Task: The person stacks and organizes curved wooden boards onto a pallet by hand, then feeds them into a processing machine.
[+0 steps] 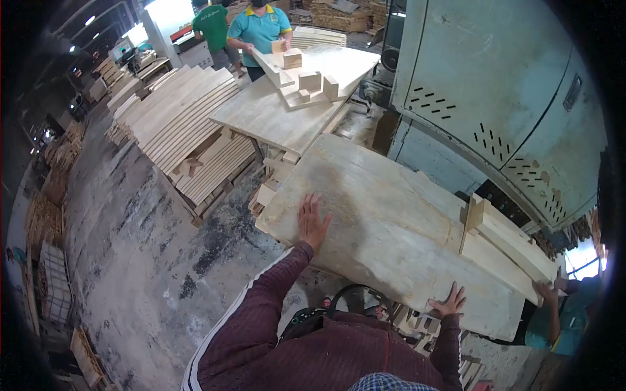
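Note:
My left hand (312, 222) lies flat on the left part of a long, worn wooden table (385, 215), fingers apart and holding nothing. Nearer the table's front edge, my right hand (448, 301) rests with spread fingers and nothing in it. At the table's right end sits a pale board (499, 260), with a long wooden beam (518, 246) on it. A co-worker's hand (546, 292) touches the end of these pieces.
A second table (261, 114) ahead holds wooden blocks (310, 81); a person in a teal shirt (261, 29) stands behind it. Stacked boards (189, 117) are at left. A large metal cabinet (482, 85) stands at right. Another person in green (212, 27) is farther back.

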Demonstrator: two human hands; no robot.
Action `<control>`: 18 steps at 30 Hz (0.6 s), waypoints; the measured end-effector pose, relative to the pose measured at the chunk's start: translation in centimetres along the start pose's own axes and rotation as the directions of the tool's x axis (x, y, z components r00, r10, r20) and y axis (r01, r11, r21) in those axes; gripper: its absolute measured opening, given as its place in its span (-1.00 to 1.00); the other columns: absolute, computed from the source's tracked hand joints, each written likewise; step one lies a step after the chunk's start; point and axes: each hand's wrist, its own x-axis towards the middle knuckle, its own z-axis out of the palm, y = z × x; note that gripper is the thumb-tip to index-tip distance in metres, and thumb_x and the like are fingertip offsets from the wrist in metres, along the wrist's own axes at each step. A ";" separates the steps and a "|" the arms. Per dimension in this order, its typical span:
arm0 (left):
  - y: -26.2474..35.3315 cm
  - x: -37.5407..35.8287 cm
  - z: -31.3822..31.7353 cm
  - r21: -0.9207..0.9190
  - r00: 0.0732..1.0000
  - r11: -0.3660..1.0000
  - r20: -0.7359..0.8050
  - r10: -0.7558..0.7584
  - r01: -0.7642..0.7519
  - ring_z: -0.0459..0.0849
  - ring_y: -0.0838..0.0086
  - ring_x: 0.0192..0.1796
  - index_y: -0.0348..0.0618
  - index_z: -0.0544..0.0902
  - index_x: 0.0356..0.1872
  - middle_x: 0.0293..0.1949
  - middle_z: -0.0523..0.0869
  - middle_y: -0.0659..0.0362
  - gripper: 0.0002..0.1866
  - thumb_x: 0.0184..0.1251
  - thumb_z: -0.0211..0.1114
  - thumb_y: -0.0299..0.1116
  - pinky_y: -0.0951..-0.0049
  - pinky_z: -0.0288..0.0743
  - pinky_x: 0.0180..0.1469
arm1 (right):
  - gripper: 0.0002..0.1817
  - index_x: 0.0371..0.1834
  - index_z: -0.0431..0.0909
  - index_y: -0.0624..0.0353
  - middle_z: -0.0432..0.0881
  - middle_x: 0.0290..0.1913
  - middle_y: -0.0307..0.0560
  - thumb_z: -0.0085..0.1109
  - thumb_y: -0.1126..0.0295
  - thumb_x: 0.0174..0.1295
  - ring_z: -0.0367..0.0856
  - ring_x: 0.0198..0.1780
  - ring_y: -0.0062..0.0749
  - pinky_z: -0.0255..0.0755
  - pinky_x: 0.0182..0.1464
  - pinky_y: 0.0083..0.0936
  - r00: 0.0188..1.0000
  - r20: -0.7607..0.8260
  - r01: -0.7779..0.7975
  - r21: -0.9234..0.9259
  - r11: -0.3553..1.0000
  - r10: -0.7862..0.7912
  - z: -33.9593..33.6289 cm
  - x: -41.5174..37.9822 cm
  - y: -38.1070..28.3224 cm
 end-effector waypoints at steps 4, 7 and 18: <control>0.4 7.3 0.1 -0.001 0.984 0.987 -0.076 0.162 -0.163 0.19 0.03 0.41 -0.12 0.28 0.29 0.32 0.31 -0.05 -0.27 0.05 0.37 -0.28 0.06 0.10 0.37 | 0.49 0.53 -0.23 -0.56 -0.46 0.60 -0.25 0.57 -0.25 -0.63 -0.58 0.56 0.12 -0.40 0.23 0.64 1.000 0.009 0.000 -0.011 1.000 0.000 -0.5 -0.2 -0.8; -0.4 14.4 0.5 -0.007 0.951 0.958 -0.125 0.284 -0.287 0.22 0.01 0.40 -0.15 0.28 0.31 0.31 0.34 -0.07 -0.25 0.04 0.38 -0.27 0.03 0.14 0.33 | 0.49 0.53 -0.24 -0.55 -0.47 0.60 -0.24 0.56 -0.26 -0.61 -0.58 0.55 0.13 -0.40 0.23 0.63 0.999 0.007 0.041 -0.019 0.999 -0.041 0.1 0.5 0.0; -0.9 28.7 3.6 0.127 0.922 0.979 0.375 0.099 -0.157 0.64 0.04 -0.06 -0.21 0.59 -0.08 -0.11 0.66 -0.09 -0.37 -0.15 0.51 -0.01 0.12 0.52 -0.05 | 0.49 0.54 -0.27 -0.46 -0.53 0.58 -0.06 0.45 -0.41 -0.58 -0.71 0.52 0.23 -0.53 0.16 0.70 0.991 0.132 -0.019 -0.014 1.000 0.021 -0.7 -0.7 -4.9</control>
